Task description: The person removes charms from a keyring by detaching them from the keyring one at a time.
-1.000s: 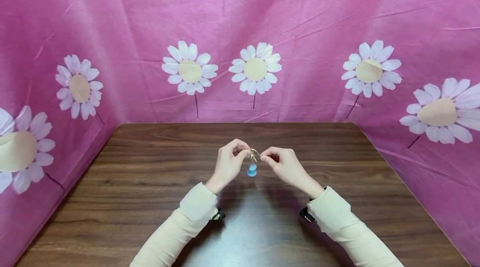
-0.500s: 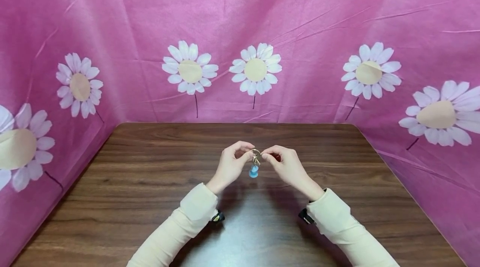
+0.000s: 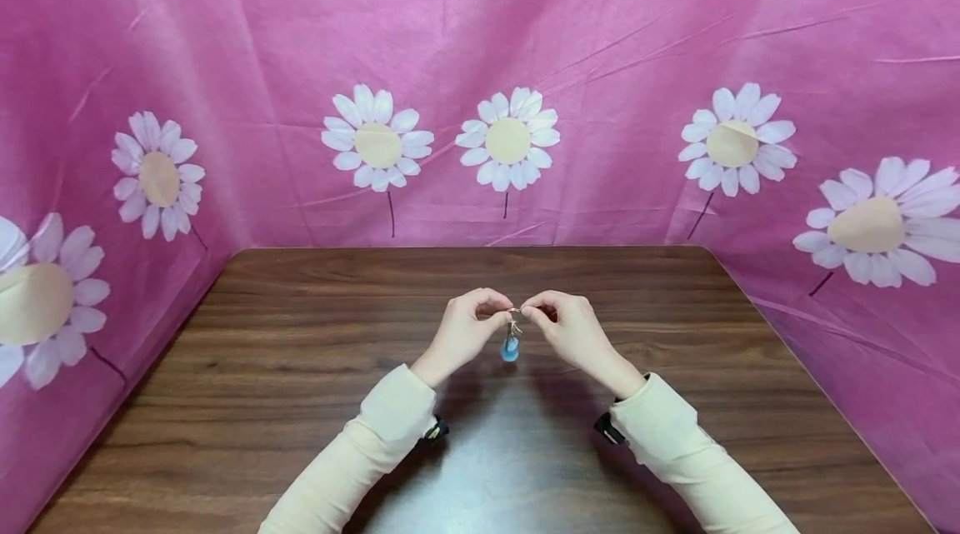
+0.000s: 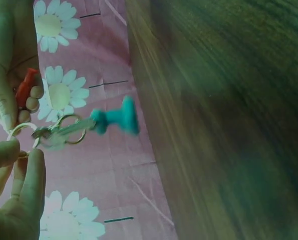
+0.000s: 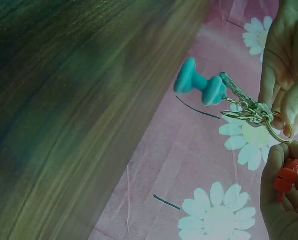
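Note:
Both hands meet over the middle of the table around a gold key ring (image 5: 272, 134). The left hand (image 3: 467, 332) pinches one side of the ring between thumb and fingers. At the opposite side, the right hand (image 3: 576, 334) pinches it with thumb and index finger. Several metal keys (image 5: 239, 91) dangle from the ring, along with a smaller gold ring (image 4: 77, 131) and a teal spool-shaped charm (image 5: 191, 79). Tucked under the right hand's curled fingers is a small red lumpy piece (image 5: 286, 179), partly hidden by them.
A brown wood-grain table (image 3: 300, 401) lies below the hands. Pink cloth (image 3: 600, 34) printed with white daisies stands round its back and sides. Dark wrist straps (image 3: 437, 430) show below both pale cuffs.
The left hand has shifted slightly right and down, closer to the right hand. The ring has turned to a flatter angle in the head view, and the charm and keys hang a little lower.

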Demonstrator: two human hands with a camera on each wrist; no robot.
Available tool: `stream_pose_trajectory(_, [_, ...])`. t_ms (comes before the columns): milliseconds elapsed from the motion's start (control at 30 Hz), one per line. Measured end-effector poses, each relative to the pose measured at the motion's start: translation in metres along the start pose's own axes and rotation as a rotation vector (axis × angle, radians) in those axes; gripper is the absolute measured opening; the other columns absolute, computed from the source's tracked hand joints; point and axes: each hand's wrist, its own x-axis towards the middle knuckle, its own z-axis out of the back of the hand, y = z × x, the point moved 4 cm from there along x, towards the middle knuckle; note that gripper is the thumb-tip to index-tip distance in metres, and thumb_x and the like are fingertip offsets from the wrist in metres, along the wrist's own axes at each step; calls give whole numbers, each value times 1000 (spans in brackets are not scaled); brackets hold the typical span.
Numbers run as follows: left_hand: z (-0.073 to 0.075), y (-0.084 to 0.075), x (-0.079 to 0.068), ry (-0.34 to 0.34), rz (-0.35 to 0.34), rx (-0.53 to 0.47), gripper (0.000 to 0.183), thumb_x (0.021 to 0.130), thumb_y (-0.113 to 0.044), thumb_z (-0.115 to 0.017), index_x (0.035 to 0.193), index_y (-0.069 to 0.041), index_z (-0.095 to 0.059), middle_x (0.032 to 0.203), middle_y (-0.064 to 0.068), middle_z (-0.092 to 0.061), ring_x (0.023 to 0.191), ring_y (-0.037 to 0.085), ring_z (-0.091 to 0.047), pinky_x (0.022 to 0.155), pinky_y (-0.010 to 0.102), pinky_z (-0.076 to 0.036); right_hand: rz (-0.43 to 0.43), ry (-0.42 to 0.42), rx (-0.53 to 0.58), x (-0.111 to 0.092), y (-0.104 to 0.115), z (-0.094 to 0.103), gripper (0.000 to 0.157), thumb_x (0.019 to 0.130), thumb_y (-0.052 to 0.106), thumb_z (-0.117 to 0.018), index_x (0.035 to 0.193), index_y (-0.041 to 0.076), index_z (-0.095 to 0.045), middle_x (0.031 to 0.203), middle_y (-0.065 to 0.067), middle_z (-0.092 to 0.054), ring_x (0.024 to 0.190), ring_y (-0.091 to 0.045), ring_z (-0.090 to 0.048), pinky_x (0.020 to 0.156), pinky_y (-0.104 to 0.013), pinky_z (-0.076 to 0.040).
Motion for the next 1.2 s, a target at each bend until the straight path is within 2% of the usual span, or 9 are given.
stream_pose_trajectory(100, [0, -5, 1, 11, -36, 72, 9, 80, -6, -68, 88, -5, -67, 85, 6, -70, 78, 15, -66, 70, 20, -53, 0, 7, -5, 0, -1, -1, 5, 83, 13, -66, 84, 10, -70, 73, 2, -67, 61, -6, -49, 56, -20, -42])
stream_pose_trajectory(200, [1, -10, 1, 16, -94, 194, 8, 80, -9, -69, 87, -8, -68, 84, 3, -69, 75, 12, -66, 68, 19, -53, 3, 21, 2, 2, 1, -1, 6, 84, 13, -66, 85, 10, -70, 74, 2, -68, 62, -7, -50, 55, -21, -42])
stream_pose_trajectory(333, [4, -12, 1, -24, -179, 334, 6, 79, -12, -70, 85, -11, -69, 79, -1, -68, 71, 9, -65, 65, 21, -52, 2, 40, 13, 4, 3, -2, 7, 84, 14, -65, 86, 10, -70, 76, 1, -69, 63, -7, -51, 56, -21, -42])
stream_pose_trajectory(533, [10, -12, -2, -66, -234, 369, 6, 77, -11, -71, 82, -13, -69, 76, -3, -66, 68, 7, -62, 62, 20, -51, 34, 47, 14, 3, 5, -5, 8, 84, 14, -65, 88, 9, -71, 78, 0, -69, 62, -7, -52, 55, -20, -42])
stream_pose_trajectory(667, [12, -12, -4, -61, -237, 340, 4, 78, -11, -70, 81, -11, -69, 76, -2, -66, 68, 9, -62, 63, 25, -53, 24, 43, 34, 0, 4, -5, 7, 83, 13, -66, 86, 9, -70, 74, -1, -68, 60, -6, -49, 52, -20, -41])
stream_pose_trajectory(800, [11, -9, -4, -62, -207, 274, 4, 77, -10, -71, 80, -9, -68, 76, 0, -67, 69, 11, -64, 65, 32, -54, -8, 57, 65, -1, 2, -6, 6, 84, 12, -65, 86, 8, -70, 72, -3, -66, 58, -8, -48, 51, -19, -39])
stream_pose_trajectory(967, [14, -5, -5, -81, -153, 164, 3, 77, -7, -70, 79, -6, -68, 76, 1, -68, 70, 11, -65, 66, 24, -54, -23, 60, 96, -1, 1, -9, 7, 84, 13, -65, 86, 9, -70, 71, -3, -65, 58, -12, -49, 49, -20, -39])
stream_pose_trajectory(1067, [16, -3, -4, -93, -111, 61, 4, 76, -3, -70, 79, -3, -68, 75, 5, -69, 69, 12, -65, 65, 21, -54, -44, 54, 125, -1, 0, -10, 6, 84, 13, -65, 86, 9, -70, 71, -2, -65, 59, -11, -49, 49, -19, -39])
stream_pose_trajectory(1200, [16, 1, -3, -101, -13, -87, 4, 78, -2, -69, 81, 0, -67, 75, 10, -69, 68, 13, -65, 65, 21, -53, -74, 51, 174, -1, -2, -10, 7, 85, 12, -64, 86, 8, -69, 72, -5, -66, 60, -7, -50, 49, -19, -39])
